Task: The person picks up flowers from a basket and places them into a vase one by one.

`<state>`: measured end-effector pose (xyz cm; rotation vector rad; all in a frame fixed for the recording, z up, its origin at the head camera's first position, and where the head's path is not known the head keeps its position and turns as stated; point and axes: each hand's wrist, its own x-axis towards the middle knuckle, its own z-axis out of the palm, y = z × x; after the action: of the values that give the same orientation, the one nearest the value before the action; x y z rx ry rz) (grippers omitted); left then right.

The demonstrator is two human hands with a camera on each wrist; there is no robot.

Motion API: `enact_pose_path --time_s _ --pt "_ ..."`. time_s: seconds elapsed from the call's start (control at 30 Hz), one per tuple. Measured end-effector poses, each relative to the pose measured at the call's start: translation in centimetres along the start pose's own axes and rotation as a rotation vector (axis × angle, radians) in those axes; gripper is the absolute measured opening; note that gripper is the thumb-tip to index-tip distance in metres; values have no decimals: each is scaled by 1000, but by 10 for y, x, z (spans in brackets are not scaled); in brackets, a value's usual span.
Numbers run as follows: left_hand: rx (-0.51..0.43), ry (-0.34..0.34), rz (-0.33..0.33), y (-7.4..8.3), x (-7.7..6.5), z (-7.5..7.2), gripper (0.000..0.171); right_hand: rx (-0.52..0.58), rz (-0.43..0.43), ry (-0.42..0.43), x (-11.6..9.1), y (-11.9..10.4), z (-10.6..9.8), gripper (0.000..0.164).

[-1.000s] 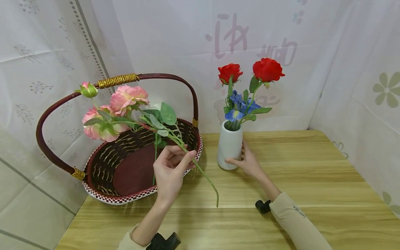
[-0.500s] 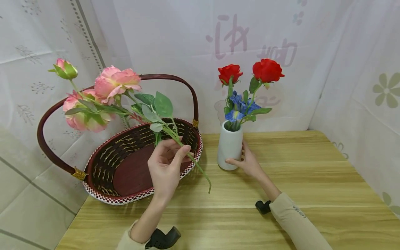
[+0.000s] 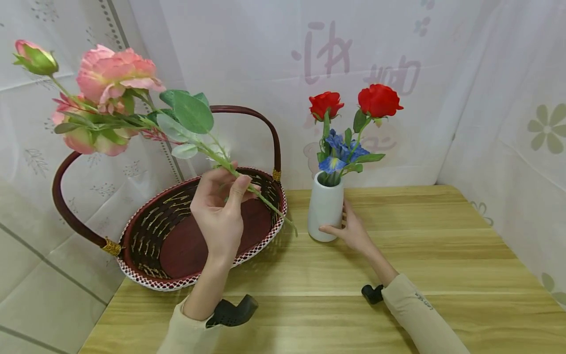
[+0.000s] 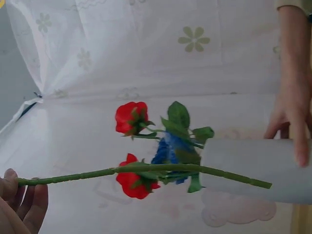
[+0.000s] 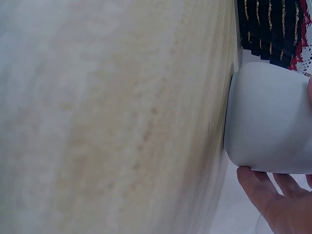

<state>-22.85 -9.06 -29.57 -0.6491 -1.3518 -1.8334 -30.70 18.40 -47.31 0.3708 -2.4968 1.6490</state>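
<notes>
My left hand [image 3: 220,214] pinches the green stem [image 4: 161,167] of a spray of pink flowers [image 3: 115,78] between thumb and fingers. The spray slants above the basket, with two large blooms and a bud at upper left and the bare stem end pointing down right. My right hand [image 3: 353,230] grips the lower right side of a white vase [image 3: 324,209] standing on the table. In the right wrist view, fingers [image 5: 261,192] touch the vase's side near its base. Two red roses [image 3: 380,100] and blue flowers [image 3: 338,150] stand in the vase; their lower stems are hidden.
A dark woven basket [image 3: 152,231] with a tall hooped handle [image 3: 261,118] stands on the left of the wooden table [image 3: 424,236]. Behind the held leaves something pale shows over the basket, too covered to tell. Patterned white cloth [image 3: 247,54] hangs around the table.
My left hand has lifted the pink flower spray up and to the left, raising the blooms and the stem end. The right hand and the vase have hardly moved.
</notes>
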Motion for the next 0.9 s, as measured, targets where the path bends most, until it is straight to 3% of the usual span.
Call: enact_pose_path --time_s 0.23,0.57,0.9 --pt "-12 29 43 2 19 12 13 1 1 -2 0 1 0 101" --pt "-80 61 3 0 37 23 15 2 -5 -5 -1 -2 0 101" --pt "-116 87 1 -9 49 28 14 -7 2 -20 -12 -44 -6 96"
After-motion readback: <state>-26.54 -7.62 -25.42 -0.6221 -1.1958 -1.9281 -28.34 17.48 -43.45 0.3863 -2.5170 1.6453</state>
